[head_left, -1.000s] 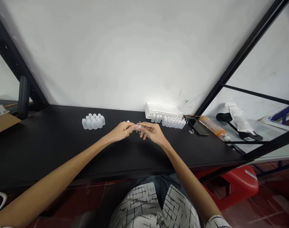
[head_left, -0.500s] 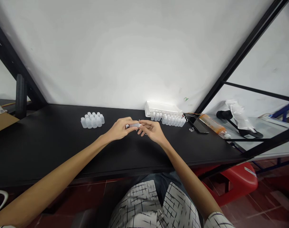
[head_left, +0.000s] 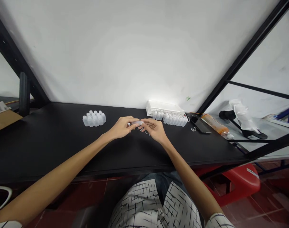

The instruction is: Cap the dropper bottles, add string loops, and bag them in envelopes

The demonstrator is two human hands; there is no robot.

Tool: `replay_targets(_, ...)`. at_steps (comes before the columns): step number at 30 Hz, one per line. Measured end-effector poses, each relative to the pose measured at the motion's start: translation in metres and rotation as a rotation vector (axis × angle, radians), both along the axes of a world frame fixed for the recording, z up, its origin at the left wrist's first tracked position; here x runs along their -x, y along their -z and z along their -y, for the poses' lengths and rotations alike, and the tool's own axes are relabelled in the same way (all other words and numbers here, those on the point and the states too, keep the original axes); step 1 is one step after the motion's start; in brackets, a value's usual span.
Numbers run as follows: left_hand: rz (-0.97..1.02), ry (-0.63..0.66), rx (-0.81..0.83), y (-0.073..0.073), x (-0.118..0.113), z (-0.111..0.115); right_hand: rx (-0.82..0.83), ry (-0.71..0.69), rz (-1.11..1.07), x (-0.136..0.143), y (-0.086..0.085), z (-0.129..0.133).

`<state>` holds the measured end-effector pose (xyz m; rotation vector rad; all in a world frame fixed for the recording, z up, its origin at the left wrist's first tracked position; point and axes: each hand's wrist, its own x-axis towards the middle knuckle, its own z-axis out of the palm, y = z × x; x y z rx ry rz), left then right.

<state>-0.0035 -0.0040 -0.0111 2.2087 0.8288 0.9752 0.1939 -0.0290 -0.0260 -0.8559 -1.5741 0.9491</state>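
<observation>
A small translucent white plastic bottle [head_left: 136, 122] lies sideways between my two hands, above the black table. My left hand [head_left: 122, 127] grips its body between thumb and fingers. My right hand [head_left: 156, 129] is closed at the bottle's neck end, pinching a thin white string [head_left: 147, 133] that dangles below the fingers. The fingertips hide just how the string meets the neck. Left of my hands stands a cluster of several similar bottles [head_left: 94, 119]. Beyond my right hand, a row of several more bottles [head_left: 175, 120] leans near a white stack [head_left: 165, 107].
A dark phone [head_left: 201, 126] and a loose loop of white string [head_left: 193, 129] lie at the right of the black table [head_left: 106, 155]. Past them is an orange-wrapped bottle [head_left: 215, 124]. Black frame bars rise at both sides. A cardboard box [head_left: 7, 120] sits far left, a red stool [head_left: 241, 180] below right.
The bottle in my hands has shifted slightly right and up, with my fingers closer around it. More of the white string shows below my right hand. The camera view has moved slightly.
</observation>
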Motion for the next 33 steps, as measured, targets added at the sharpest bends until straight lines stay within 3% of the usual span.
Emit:
replay_targets(3, 0.062, 0.041, 0.050, -0.002, 0.001, 0.003, 0.020, -0.030, 0.014, 0.000, 0.001, 0.001)
replay_targets(5, 0.084, 0.038, -0.001, -0.002, 0.001, 0.005, 0.046, -0.060, 0.013, 0.000, 0.001, 0.002)
replay_targets(16, 0.040, -0.007, -0.501, 0.010, -0.002, 0.004, 0.172, -0.126, -0.084, -0.004, -0.010, 0.007)
replay_targets(26, -0.129, -0.013, -0.882, 0.012, 0.000, 0.006, 0.289, -0.160, -0.117, -0.008, -0.013, 0.007)
replay_targets(28, -0.143, -0.011, -0.883, 0.012, 0.000, 0.005, 0.279, -0.152, -0.103, -0.007, -0.012, 0.006)
replay_targets(33, -0.021, -0.066, -0.670, 0.011, 0.000, 0.000, 0.117, -0.055, -0.080, -0.005, -0.007, 0.001)
